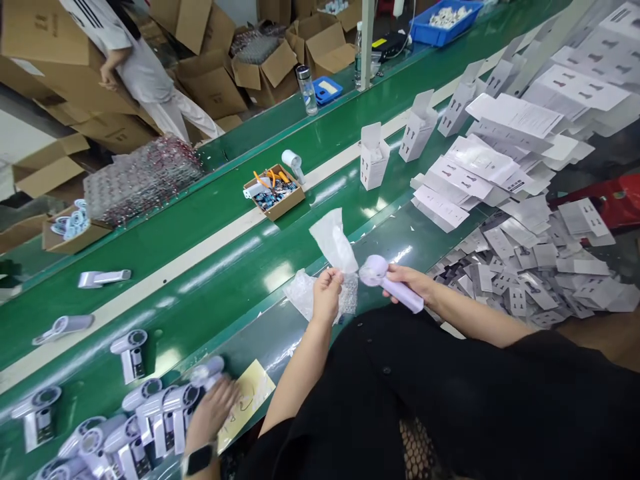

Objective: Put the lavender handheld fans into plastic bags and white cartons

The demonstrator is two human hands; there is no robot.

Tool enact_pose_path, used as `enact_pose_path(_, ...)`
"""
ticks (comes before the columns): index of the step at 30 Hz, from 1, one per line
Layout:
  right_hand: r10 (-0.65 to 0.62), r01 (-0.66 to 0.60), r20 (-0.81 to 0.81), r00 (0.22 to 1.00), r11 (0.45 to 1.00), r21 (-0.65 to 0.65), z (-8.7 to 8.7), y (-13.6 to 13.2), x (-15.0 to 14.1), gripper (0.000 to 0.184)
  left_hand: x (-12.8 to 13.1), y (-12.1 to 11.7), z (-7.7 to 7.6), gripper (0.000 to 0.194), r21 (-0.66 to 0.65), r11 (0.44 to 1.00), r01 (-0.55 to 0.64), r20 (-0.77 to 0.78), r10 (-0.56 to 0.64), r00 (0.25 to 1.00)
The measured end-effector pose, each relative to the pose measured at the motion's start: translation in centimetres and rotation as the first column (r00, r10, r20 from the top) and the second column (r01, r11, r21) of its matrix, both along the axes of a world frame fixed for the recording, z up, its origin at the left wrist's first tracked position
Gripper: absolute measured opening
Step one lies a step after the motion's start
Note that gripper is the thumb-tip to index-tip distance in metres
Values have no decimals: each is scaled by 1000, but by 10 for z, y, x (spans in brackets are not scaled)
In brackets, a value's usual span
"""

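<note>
Two hands are busy over the near side of the green table [240, 267]: the left hand [327, 292] pinches a whitish bag [334, 241], the right hand [407, 281] curls around a lavender handheld fan [401, 293], its round head right beside the bag.

- The fan [407, 297] right of centre was pale lilac.
- The bag [334, 241] at centre was whitish.
- The belt [320, 205] was green with a white stripe [200, 253].
- The tray [425, 35], upper right, was blue.
</note>
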State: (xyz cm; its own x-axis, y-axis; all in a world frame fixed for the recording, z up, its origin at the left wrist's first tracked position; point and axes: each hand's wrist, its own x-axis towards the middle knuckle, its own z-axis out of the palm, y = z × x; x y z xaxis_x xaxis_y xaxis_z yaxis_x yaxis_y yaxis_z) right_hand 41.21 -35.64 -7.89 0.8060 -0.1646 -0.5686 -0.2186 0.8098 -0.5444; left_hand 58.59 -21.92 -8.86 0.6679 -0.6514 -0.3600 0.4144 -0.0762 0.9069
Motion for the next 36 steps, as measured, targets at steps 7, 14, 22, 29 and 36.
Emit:
enact_pose_path(7,134,-174,180,975,958,227,4,4,-2,43,-9,-8,5,33,-23,999,30,-50,-31,998)
enact_pose_path(14,217,-218,117,969,976,-1,12,7,15,41,-20,-3,-2,33,-6,1000,9,-224,-10,974)
enact_pose_path(22,178,-184,-49,983,954,-238,16,21,19,47,-6,13,33,14,81,916,393,601,-359,714)
enact_pose_path(29,-48,32,-51,998,959,-283,22,28,18,51,-1,36,33,19,470,777,419,866,-498,-49)
enact_pose_path(36,-197,148,-160,967,950,-276,21,40,16,37,-10,22,0,13,588,807,54,783,-585,211)
